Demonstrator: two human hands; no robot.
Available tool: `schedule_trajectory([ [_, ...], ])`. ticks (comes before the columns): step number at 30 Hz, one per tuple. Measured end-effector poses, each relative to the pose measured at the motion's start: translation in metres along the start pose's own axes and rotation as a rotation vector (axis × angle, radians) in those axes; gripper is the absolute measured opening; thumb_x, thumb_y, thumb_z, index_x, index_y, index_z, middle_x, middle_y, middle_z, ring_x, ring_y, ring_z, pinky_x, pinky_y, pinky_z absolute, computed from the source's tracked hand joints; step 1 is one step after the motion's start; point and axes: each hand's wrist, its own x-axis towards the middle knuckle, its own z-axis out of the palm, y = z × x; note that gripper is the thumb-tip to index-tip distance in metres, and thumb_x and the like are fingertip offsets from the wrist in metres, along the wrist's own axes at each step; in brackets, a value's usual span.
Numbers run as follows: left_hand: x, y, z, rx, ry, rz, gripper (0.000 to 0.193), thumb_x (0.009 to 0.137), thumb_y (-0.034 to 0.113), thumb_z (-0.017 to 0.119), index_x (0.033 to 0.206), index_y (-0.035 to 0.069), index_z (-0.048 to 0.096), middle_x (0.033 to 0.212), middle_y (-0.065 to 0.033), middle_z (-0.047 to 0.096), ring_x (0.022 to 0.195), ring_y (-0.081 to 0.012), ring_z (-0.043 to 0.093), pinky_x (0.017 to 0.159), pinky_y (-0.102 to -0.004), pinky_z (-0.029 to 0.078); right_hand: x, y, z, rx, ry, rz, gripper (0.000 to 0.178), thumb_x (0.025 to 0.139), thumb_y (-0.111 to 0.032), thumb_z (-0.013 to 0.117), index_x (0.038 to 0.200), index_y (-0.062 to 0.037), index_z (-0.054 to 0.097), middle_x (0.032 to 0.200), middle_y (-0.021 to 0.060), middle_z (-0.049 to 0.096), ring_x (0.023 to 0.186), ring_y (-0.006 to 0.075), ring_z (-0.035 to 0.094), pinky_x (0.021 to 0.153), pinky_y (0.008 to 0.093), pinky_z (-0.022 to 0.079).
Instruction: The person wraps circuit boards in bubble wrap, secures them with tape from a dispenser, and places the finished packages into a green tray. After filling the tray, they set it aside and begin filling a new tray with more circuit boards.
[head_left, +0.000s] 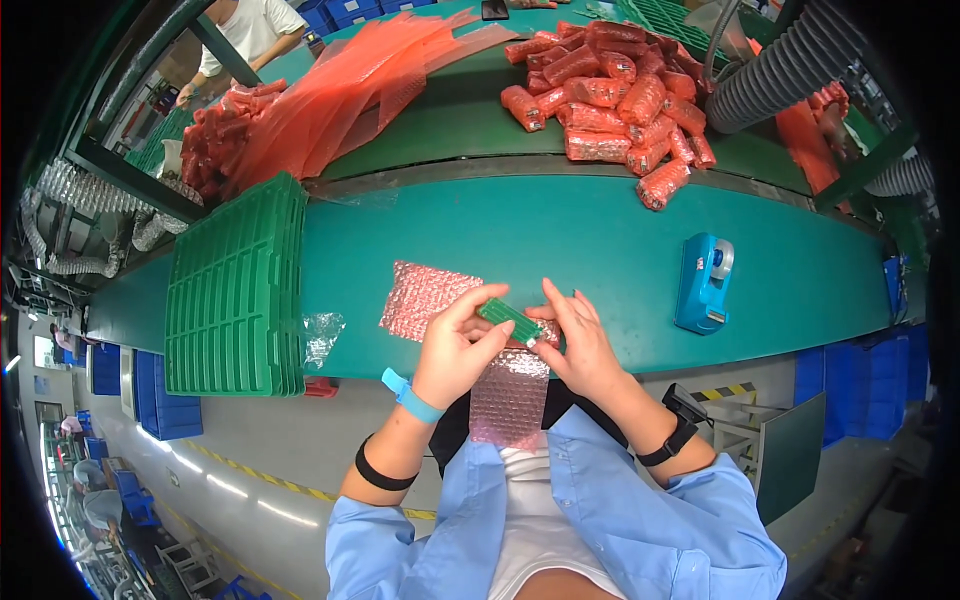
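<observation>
Your left hand (452, 345) is clamped on the green piece (508, 317), thumb on one side and fingers on the other. Your right hand (590, 350) has its thumb by the lower end and its fingers spread apart; whether that thumb grips the piece or only the wrap under it, I can't tell at this size.

You hold the piece above the near edge of the table (620, 250), over a bubble-wrap sheet (508, 395) that hangs toward your lap. Its long axis runs aslant, from far left down to near right, with a small pale end pointing at your right thumb.

As I judge it, this piece is at an early stage: its green face is bare, and the wrapping and taping look left to do (the blue tape dispenser (703, 285) stands well apart, to your right). The red wrapped bundles (620, 90) piled beyond look finished.
</observation>
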Motion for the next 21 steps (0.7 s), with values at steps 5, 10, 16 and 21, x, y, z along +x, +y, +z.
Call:
schedule_trajectory([
  [5,0.002,-0.031,-0.004,0.493,0.027,0.322,0.025,0.093,0.001,0.081,0.116,-0.001,0.07,0.114,-0.0096,0.07,0.083,-0.0128,0.065,0.07,-0.028,0.054,-0.002,0.009,0.002,-0.026,0.014,-0.018,0.098,0.084,-0.011,0.086,0.168,-0.0042,0.035,0.129,0.0061,0.077,0.126,0.0332,0.065,0.121,0.0642,0.039],
  [10,0.034,-0.042,-0.026,0.72,0.099,0.561,0.021,0.088,0.007,0.085,0.105,0.001,0.074,0.111,-0.0106,0.071,0.081,-0.0186,0.065,0.07,-0.0315,0.053,0.024,0.005,0.006,-0.01,-0.007,-0.002,0.092,0.086,-0.013,0.086,0.166,-0.0077,0.04,0.131,0.007,0.075,0.127,0.0325,0.065,0.122,0.0652,0.038],
  [16,0.061,0.002,-0.063,0.748,0.135,0.51,0.027,0.089,0.011,0.085,0.111,0.001,0.073,0.112,-0.0129,0.072,0.087,-0.0256,0.069,0.075,-0.0357,0.056,0.085,-0.023,0.01,-0.085,-0.033,-0.052,0.057,0.09,-0.018,0.084,0.145,-0.0184,0.07,0.133,0.0046,0.074,0.125,0.0298,0.065,0.12,0.066,0.039],
  [21,0.062,0.067,-0.119,0.756,-0.04,0.387,0.042,0.088,0.015,0.087,0.125,0.001,0.072,0.12,-0.0171,0.074,0.1,-0.0311,0.075,0.082,-0.0382,0.06,0.128,-0.078,0.023,-0.082,-0.026,-0.04,0.041,0.091,-0.02,0.083,0.132,-0.0186,0.078,0.135,0.0045,0.073,0.126,0.0293,0.066,0.119,0.0675,0.039],
])
